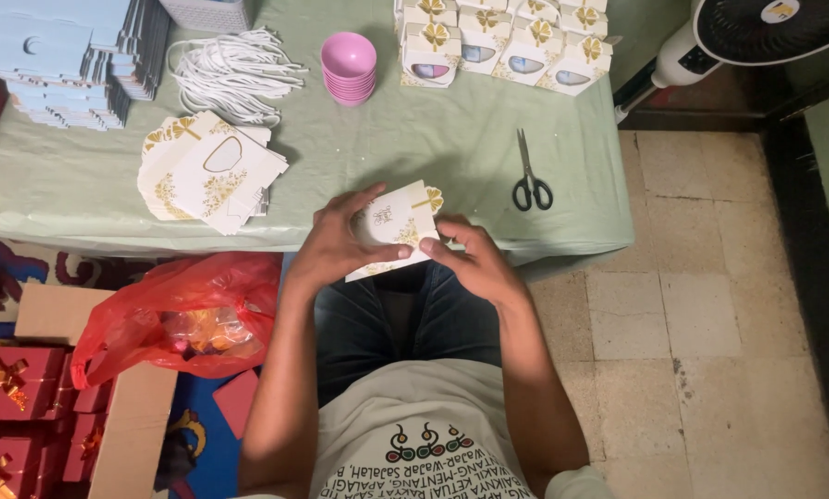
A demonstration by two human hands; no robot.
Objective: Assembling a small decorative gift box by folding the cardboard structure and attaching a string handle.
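White card box (398, 226) (gold bow print) | left hand (333, 246) + right hand (470, 261) gripping

The box (398, 226) I hold is white with gold flowers and a gold bow. My table cloth (414, 139) is pale green, the bowls (348, 66) pink, the bag (179, 310) red.

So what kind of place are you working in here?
Most likely a home workspace set up for assembling gift boxes by hand. Both hands hold a white box blank over a low cloth-covered table, with finished boxes in rows, a stack of flat blanks and scissors.
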